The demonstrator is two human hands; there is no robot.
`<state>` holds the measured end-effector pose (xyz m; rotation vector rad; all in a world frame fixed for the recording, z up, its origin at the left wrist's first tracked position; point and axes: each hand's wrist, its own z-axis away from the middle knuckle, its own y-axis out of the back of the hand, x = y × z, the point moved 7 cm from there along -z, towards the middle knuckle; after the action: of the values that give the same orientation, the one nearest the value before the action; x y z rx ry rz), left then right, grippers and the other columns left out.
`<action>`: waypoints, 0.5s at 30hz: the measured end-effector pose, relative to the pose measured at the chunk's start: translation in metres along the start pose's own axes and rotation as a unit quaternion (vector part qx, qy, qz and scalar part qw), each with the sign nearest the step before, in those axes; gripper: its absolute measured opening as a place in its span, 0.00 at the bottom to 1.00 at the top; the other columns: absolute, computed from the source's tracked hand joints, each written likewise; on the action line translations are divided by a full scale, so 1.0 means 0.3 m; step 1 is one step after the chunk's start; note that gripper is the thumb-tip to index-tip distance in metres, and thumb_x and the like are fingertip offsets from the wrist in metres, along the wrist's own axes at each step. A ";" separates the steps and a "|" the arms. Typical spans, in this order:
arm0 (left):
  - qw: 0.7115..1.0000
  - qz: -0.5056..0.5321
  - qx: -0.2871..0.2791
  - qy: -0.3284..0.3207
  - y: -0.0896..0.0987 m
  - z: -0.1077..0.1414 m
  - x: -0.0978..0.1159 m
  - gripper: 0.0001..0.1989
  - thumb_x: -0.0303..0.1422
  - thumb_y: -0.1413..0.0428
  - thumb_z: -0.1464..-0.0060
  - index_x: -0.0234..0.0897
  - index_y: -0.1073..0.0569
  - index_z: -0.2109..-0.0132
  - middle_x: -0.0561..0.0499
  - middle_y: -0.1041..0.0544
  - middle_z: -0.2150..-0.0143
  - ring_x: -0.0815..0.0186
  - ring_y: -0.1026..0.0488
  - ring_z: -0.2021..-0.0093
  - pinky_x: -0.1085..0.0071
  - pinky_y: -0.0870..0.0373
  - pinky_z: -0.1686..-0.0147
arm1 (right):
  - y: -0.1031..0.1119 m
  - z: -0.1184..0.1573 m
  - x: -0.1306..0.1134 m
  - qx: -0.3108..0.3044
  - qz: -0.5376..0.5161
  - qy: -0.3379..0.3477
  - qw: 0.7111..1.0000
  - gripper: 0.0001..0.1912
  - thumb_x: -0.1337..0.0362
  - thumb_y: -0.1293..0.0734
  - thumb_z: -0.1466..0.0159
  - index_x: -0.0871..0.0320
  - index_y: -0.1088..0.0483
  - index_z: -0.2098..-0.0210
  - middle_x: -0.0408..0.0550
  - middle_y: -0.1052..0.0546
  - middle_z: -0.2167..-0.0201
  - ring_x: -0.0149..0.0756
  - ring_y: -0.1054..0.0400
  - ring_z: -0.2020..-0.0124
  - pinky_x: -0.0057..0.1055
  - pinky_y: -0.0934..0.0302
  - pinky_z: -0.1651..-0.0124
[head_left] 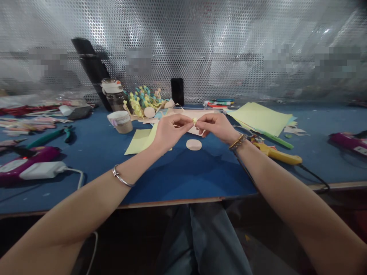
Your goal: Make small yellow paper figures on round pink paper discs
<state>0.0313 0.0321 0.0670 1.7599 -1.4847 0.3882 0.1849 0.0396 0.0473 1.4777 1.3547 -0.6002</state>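
Observation:
Between the fingertips of both hands is a small pale yellow paper piece [195, 120], its exact shape too small to make out. My left hand [172, 130] pinches it from one side, and my right hand [213, 126] from the other. Just below them on the blue table lies a pale oval paper disc [194, 144]. Under and behind the fingers is a sheet of pinkish paper [183, 112], partly covered by my hands. Folded yellow-green paper [139, 140] lies by my left wrist.
A yellow glue gun [282, 156], green-handled tool [276, 139] and yellow sheets [262, 116] lie to the right. At left stand a paper cup [120, 122], a bottle [114, 97] and small paper flowers [142, 101]. A phone [177, 91] leans against the perforated metal wall. Power strips [43, 154] flank the table.

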 end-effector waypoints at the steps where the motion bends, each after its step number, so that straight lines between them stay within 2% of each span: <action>1: 1.000 0.001 0.002 -0.008 0.000 0.001 0.002 0.07 0.35 0.40 0.50 0.36 0.21 0.64 0.49 0.19 0.66 0.67 0.24 0.67 0.71 0.26 0.64 | 0.001 -0.001 0.003 -0.002 -0.006 -0.003 1.000 0.16 0.52 0.30 0.44 0.61 0.27 0.70 0.46 0.25 0.77 0.29 0.30 0.76 0.26 0.35 0.74; 5: 0.999 -0.004 -0.001 -0.040 -0.004 0.009 0.014 0.06 0.32 0.42 0.48 0.37 0.21 0.64 0.50 0.19 0.65 0.68 0.23 0.66 0.73 0.26 0.65 | -0.004 0.000 0.005 -0.015 -0.010 -0.008 1.000 0.16 0.52 0.31 0.43 0.61 0.27 0.70 0.47 0.24 0.76 0.29 0.30 0.75 0.26 0.34 0.74; 9: 0.994 -0.055 -0.005 -0.095 -0.005 0.015 0.038 0.07 0.31 0.43 0.46 0.39 0.20 0.62 0.50 0.19 0.64 0.68 0.24 0.65 0.74 0.26 0.67 | -0.010 0.003 0.002 -0.013 -0.015 -0.018 1.000 0.14 0.54 0.31 0.43 0.61 0.27 0.71 0.45 0.26 0.77 0.29 0.31 0.76 0.27 0.34 0.74; 15: 0.969 -0.156 -0.036 -0.189 -0.013 0.023 0.061 0.09 0.32 0.44 0.45 0.42 0.21 0.58 0.50 0.19 0.62 0.67 0.25 0.64 0.70 0.28 0.63 | -0.023 0.004 0.009 -0.027 -0.079 -0.042 0.996 0.14 0.55 0.31 0.44 0.61 0.27 0.74 0.47 0.26 0.74 0.28 0.33 0.76 0.27 0.35 0.76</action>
<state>0.0381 0.0145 0.0736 2.0455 -1.4168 -0.1715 0.1795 0.0390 0.0423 1.2949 1.4198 -0.7128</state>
